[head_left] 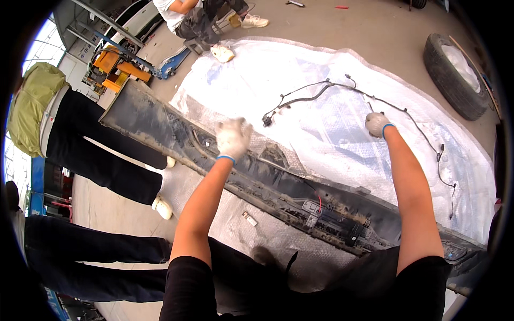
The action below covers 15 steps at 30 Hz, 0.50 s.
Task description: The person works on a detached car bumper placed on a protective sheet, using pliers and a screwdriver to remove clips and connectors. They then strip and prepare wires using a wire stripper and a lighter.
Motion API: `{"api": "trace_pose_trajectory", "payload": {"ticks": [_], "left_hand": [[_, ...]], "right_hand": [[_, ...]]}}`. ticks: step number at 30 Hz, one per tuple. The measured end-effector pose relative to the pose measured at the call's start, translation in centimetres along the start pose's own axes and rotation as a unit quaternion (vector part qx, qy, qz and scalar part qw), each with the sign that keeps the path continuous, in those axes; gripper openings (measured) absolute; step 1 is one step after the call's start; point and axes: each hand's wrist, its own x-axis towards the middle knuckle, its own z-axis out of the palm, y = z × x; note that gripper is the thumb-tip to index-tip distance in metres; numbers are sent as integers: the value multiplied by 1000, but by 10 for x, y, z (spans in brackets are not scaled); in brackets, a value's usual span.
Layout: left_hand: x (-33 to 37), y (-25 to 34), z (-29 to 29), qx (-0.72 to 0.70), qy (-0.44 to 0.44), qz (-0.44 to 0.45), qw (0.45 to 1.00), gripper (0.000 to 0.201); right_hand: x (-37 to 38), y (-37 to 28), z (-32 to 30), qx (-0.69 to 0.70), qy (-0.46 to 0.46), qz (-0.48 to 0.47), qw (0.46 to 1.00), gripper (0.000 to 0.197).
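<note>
My left hand, in a pale glove with a blue cuff, is above a long, dirty black vehicle panel that looks like a bumper. Motion smears its fingers. Farther right, my right hand, gloved alike, is closed at a short branch of a black wiring harness. The harness lies in a long curve over a white plastic sheet, its thick connector end toward the left. On the panel's right part sit a black module and a thin red wire.
Two people in dark trousers stand at the left, close to the panel. Another person sits at the back. A tyre lies at the far right. Yellow and blue equipment stands back left. A small box lies near the panel's front edge.
</note>
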Motion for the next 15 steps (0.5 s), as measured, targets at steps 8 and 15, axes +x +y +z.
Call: {"api": "trace_pose_trajectory", "payload": {"ticks": [8, 15], "left_hand": [[-8, 7, 16, -48, -222, 11, 974, 44], [-3, 10, 9, 14, -183, 5, 983, 44]], "right_hand": [[-28, 22, -8, 94, -2, 120, 988, 28], [-26, 22, -2, 83, 54, 86, 991, 28]]}}
